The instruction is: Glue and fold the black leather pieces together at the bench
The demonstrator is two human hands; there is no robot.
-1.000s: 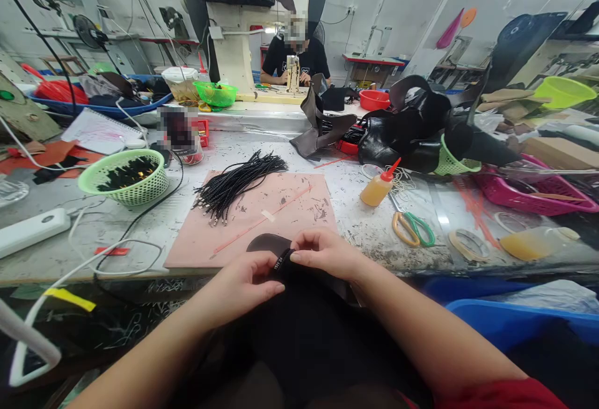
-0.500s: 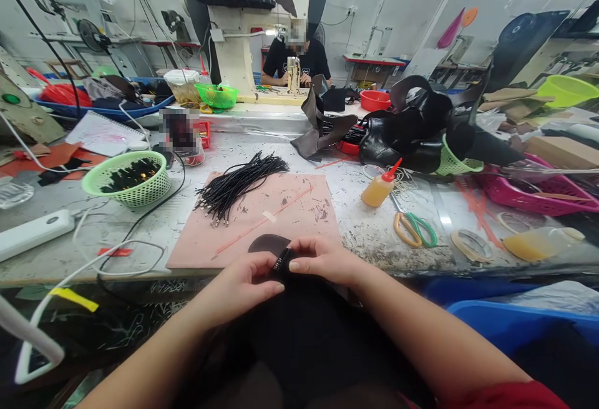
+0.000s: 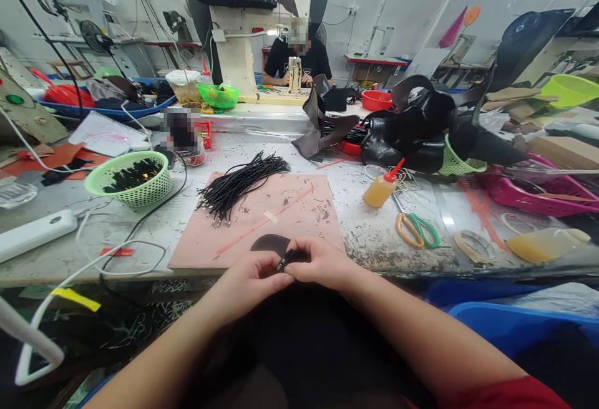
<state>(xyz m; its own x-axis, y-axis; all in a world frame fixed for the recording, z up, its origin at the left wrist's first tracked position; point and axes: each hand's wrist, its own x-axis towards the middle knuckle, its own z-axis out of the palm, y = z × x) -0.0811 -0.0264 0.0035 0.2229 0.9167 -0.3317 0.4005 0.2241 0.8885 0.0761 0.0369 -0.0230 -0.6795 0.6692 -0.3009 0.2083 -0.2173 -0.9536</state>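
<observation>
My left hand (image 3: 255, 278) and my right hand (image 3: 321, 264) meet at the near edge of the table. Between their fingertips is a small black strip with white marks (image 3: 284, 260), too small to read. Both hands have it pinched, thumbs bent in close. Just behind the fingers, a dark leather piece (image 3: 270, 243) shows its rounded end over a pink board (image 3: 299, 209); how it joins the strip is hidden. Black material (image 3: 299, 334) spreads below my hands. On the board lies a bundle of black braided cords (image 3: 241, 184) with metal tips.
A green basket (image 3: 163, 189) of black pieces stands left, near cables and a white power strip (image 3: 37, 234). To the right are a glue bottle (image 3: 378, 192), scissors (image 3: 412, 231), a tape roll (image 3: 472, 247) and black leather parts (image 3: 397, 134). Across the table, a person (image 3: 297, 60) sits behind a sewing machine.
My hands have drawn closer together, and my left thumb has moved right, toward the right thumb. The marked strip has shifted slightly right and tilted. The things on the table stay put.
</observation>
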